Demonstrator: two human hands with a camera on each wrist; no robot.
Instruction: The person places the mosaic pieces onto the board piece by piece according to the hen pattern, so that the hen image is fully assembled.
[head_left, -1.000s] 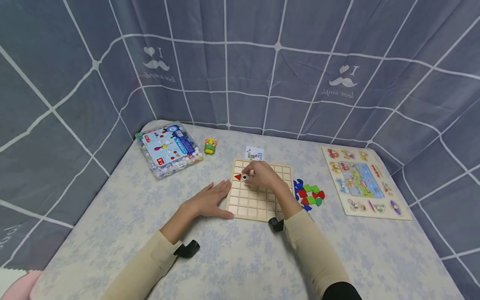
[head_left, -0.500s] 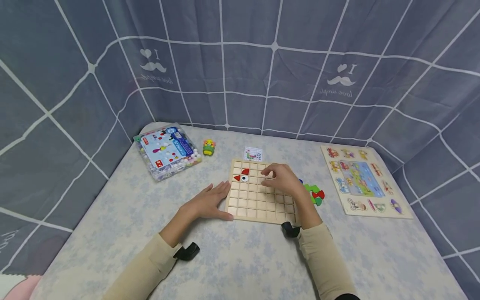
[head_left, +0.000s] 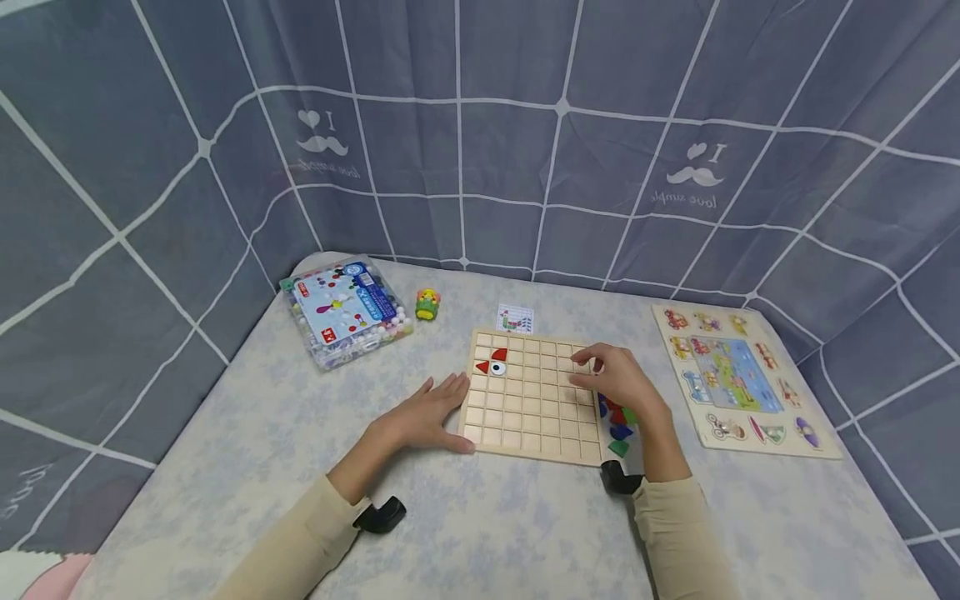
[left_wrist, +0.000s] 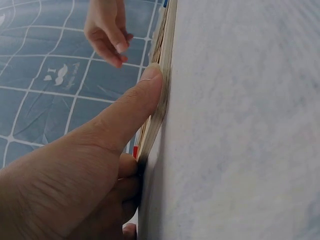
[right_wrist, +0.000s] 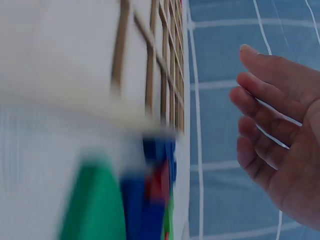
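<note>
One left hand, thumb spread from the fingers, is rested against the left edge of a square, pale wooden grid board on a pale patterned table. On the board's upper-left squares, a flat red triangle, a white eye-marked tile and a red quarter-round piece are set. Above its right side, the right hand is held with thumb and fingers parted. Flat red, blue and green pieces are gathered beside the right edge.
</note>
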